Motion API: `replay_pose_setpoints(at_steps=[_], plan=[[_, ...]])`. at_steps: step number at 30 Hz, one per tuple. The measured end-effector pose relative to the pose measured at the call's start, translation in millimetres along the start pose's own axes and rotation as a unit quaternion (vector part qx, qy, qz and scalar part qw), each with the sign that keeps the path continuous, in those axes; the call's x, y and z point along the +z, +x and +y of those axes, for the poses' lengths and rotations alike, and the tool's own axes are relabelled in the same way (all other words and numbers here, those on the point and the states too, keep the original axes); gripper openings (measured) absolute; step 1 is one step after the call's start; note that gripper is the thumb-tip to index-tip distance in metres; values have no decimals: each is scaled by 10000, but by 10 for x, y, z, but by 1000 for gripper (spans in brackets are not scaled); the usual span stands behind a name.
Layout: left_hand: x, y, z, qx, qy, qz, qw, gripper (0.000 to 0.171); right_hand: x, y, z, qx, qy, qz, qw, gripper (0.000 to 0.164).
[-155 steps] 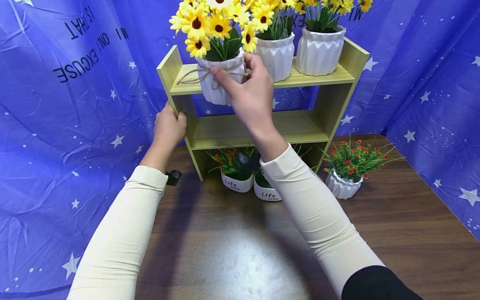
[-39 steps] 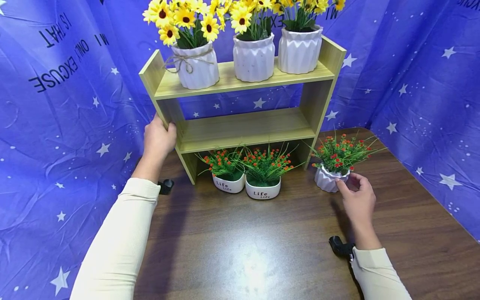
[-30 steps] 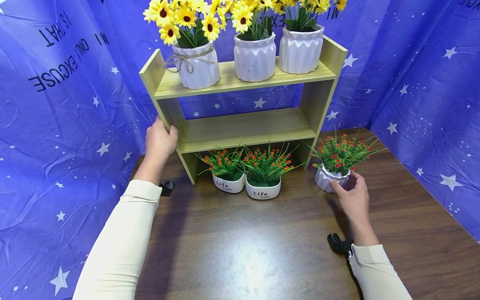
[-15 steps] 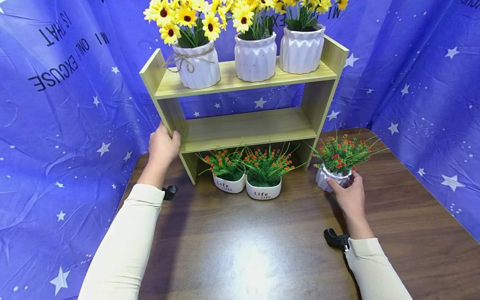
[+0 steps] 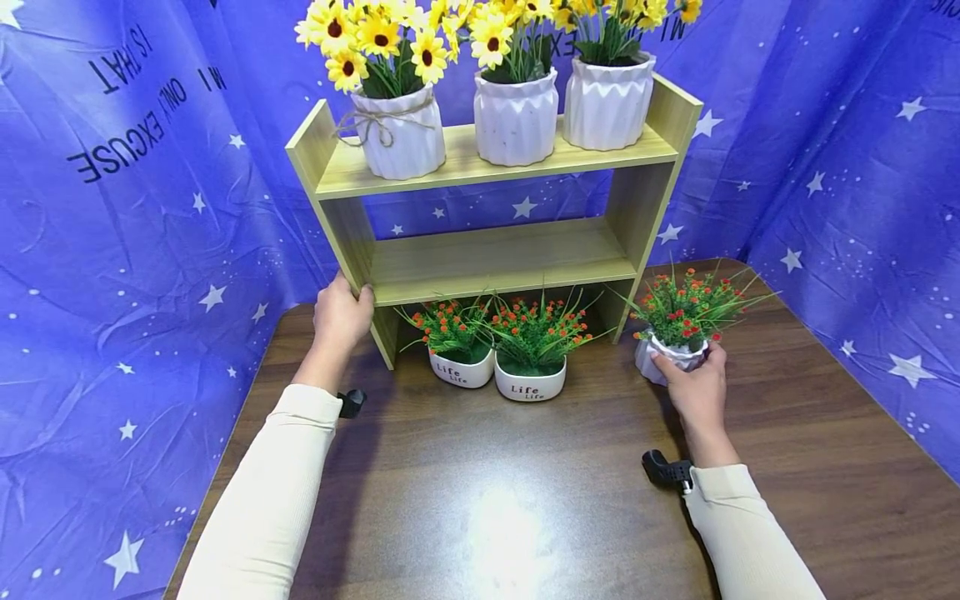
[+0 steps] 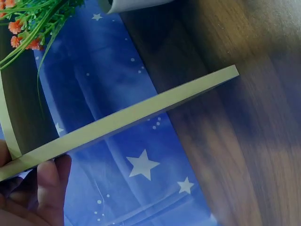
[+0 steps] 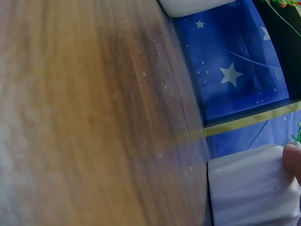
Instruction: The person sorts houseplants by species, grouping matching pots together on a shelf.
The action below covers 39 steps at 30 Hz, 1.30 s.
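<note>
My left hand [image 5: 342, 315] grips the left side panel of a light wooden two-tier shelf [image 5: 502, 177], low down near the middle board. In the left wrist view, thumb and fingers lie on both sides of the panel edge [image 6: 141, 110]. At the right, my right hand [image 5: 699, 398] holds a white ribbed flowerpot [image 5: 654, 365] with red flowers [image 5: 686, 304], thumb on its front and fingers round its right side. The right wrist view has the thumb against the pot wall [image 7: 254, 186]. This pot stands on the table beside the shelf's right leg.
Three white pots of yellow sunflowers line the top board, the left one [image 5: 401, 142] tied with twine. Two white "Life" planters [image 5: 530, 386] with red flowers stand beneath the middle board. A blue starry curtain [image 5: 150, 275] surrounds the brown wooden table [image 5: 450, 467].
My right hand has left the twine-tied sunflower pot, now standing on the top board, and come to the red-flowered pot. My left hand has slid down the side panel.
</note>
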State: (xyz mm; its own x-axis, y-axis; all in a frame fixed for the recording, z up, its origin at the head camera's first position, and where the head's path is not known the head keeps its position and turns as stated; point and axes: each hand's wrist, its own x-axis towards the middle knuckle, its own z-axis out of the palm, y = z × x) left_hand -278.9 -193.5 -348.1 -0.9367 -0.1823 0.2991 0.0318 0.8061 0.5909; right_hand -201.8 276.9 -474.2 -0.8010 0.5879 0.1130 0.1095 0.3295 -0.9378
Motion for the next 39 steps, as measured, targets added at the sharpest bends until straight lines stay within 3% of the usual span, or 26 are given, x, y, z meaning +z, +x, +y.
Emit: replay_pose_setpoints(at_steps=[13, 18, 22, 26, 30, 34, 39], plan=[[40, 5, 2, -48, -45, -97, 9999, 28, -17, -31, 30, 436, 596, 267, 9969, 78], [25, 6, 9, -29, -101, -81, 9999, 28, -91, -75, -104, 304, 1049, 470, 9929, 74], [5, -2, 0, -46, -118, -75, 9999, 28, -181, -127, -345, -136, 1416, 613, 9879, 69], [5, -5, -10, -48, -57, -127, 9999, 29, -251, -187, -647, -983, 1435, 706, 9822, 66], [10, -2, -14, -34, -32, -122, 9999, 29, -230, -231, -970, -1673, 1656, 513, 9705, 63], [4, -1, -9, -34, -34, -123, 9999, 28, -120, -265, -1257, -1988, 1731, 208, 9644, 63], [2, -3, -13, -63, -31, -119, 9999, 28, 121, -220, -1489, -2123, 1299, -256, 9682, 68]])
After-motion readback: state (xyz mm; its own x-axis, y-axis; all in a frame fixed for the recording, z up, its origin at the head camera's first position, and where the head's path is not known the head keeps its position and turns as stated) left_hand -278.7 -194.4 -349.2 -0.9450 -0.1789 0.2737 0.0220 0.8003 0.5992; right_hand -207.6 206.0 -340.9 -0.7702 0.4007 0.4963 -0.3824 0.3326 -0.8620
